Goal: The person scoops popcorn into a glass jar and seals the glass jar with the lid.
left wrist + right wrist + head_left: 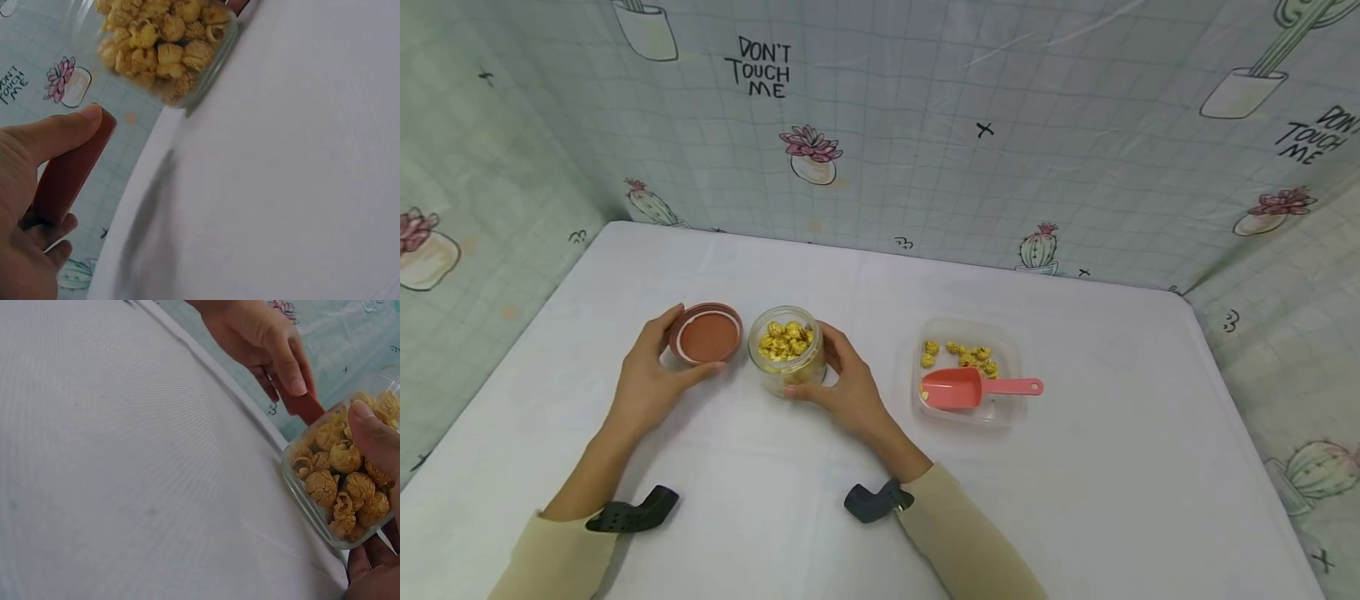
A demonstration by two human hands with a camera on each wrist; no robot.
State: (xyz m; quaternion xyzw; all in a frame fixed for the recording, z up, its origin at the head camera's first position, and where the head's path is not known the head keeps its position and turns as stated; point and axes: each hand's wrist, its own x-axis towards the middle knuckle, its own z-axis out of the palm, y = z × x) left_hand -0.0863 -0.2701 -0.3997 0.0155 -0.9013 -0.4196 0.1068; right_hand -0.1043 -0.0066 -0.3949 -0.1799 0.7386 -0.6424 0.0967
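Note:
A clear glass jar (787, 350) filled with yellow popcorn stands open on the white table (775, 517). My right hand (842, 387) wraps round its right side, thumb on the glass near the rim (374, 434). Just left of the jar, my left hand (651, 371) grips a reddish-brown lid (706, 335), thumb and fingers on its edge. In the left wrist view the thumb presses the lid's side (72, 172) with the jar (165, 47) beyond. The right wrist view shows the jar (340, 481) and the left hand (265, 334) on the lid behind it.
A clear square tray (1009, 354) right of the jar holds a few popcorn pieces (962, 354) and a pink scoop (973, 388). Patterned cloth walls (925, 125) close the table at the back and both sides.

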